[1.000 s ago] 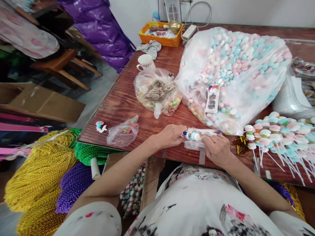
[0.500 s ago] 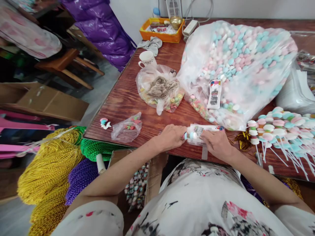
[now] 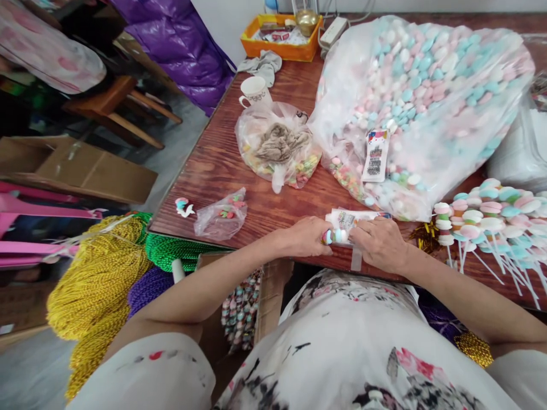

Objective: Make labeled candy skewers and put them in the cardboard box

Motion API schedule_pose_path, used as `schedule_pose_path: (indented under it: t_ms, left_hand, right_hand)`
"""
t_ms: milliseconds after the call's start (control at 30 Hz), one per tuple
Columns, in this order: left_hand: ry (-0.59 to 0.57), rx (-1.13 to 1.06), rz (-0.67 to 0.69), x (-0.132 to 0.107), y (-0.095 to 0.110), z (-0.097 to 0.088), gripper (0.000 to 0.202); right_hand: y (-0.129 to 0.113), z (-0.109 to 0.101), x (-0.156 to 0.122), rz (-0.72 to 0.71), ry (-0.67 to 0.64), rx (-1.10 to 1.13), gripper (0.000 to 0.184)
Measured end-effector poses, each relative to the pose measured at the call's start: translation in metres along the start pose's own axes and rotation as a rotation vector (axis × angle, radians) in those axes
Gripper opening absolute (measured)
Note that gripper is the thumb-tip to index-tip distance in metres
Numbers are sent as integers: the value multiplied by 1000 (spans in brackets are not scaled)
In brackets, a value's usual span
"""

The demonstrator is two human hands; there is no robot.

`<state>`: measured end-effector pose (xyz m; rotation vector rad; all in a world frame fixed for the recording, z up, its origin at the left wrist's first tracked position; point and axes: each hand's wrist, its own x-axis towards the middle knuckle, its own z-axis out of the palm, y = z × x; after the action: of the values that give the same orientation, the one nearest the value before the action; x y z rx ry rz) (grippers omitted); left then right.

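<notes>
My left hand is closed around the left end of a short row of pastel candy pieces, which look like a marshmallow skewer. My right hand has its fingers bent and pressed together at the other end of the row. What those fingers pinch is hidden beneath them. Under and behind both hands lies a white printed packet on the table's front edge. A strip of clear tape hangs over that edge below the right hand.
Finished-looking marshmallow skewers are piled at right. Behind stands a big clear bag of marshmallows with a printed packet on it. A smaller candy bag, cup, small plastic bag and orange tray are leftward.
The view has tilted and shifted slightly. My right hand's fingers have curled in more tightly near the candy row, and more of the row shows beside my left hand.
</notes>
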<state>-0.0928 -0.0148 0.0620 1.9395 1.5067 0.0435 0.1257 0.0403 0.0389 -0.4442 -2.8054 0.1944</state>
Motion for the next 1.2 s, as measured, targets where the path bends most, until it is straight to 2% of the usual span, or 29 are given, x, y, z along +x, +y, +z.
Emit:
schedule_pose_path:
  t_ms: [100, 200, 300, 367, 433, 500, 567, 633, 733, 800, 900, 1000, 1067, 1200]
  left_hand:
    - [-15, 210, -1, 0, 2, 6, 14]
    - [6, 332, -7, 1, 4, 14, 19]
    - [-26, 386, -18, 3, 7, 18, 21]
    - [-52, 386, -24, 2, 8, 15, 23]
    - [-36, 379, -14, -1, 6, 6, 36]
    - [8, 406, -35, -6, 0, -3, 44]
    - [24, 435, -90, -10, -10, -9, 28]
    - [-4, 376, -118, -13, -20, -11, 10]
    - [-46, 173, -89, -12, -27, -8, 15]
    - [-70, 110, -68, -10, -25, -5, 20]
    - [-52, 176, -45, -8, -17, -1, 20]
    - [-6, 264, -47, -8, -10, 3, 15]
    - [16, 301, -48, -8, -7, 6, 14]
    - [16, 375, -46, -5, -5, 15, 12]
  right_hand:
    - [-8, -2, 5, 149, -165, 142, 21]
    - [-14, 4, 14, 318, -285, 352, 21]
    - [-15, 18, 24, 427, -281, 669, 23]
    - [-11, 26, 26, 444, -251, 868, 23]
    - [-7, 28, 23, 433, -206, 961, 22]
    - [-4, 26, 16, 396, -130, 914, 15]
    - [-2, 20, 8, 310, -30, 741, 16]
    - [1, 17, 0, 186, 48, 490, 19]
    - [5, 16, -7, 49, 107, 166, 27]
    - [6, 19, -10, 19, 127, 69, 28]
    - [4, 22, -11, 23, 101, 52, 25]
    - [-1, 21, -9, 107, 14, 113, 22]
    - [-4, 19, -4, 196, -53, 217, 23]
    - [-9, 19, 15, 350, -202, 564, 26]
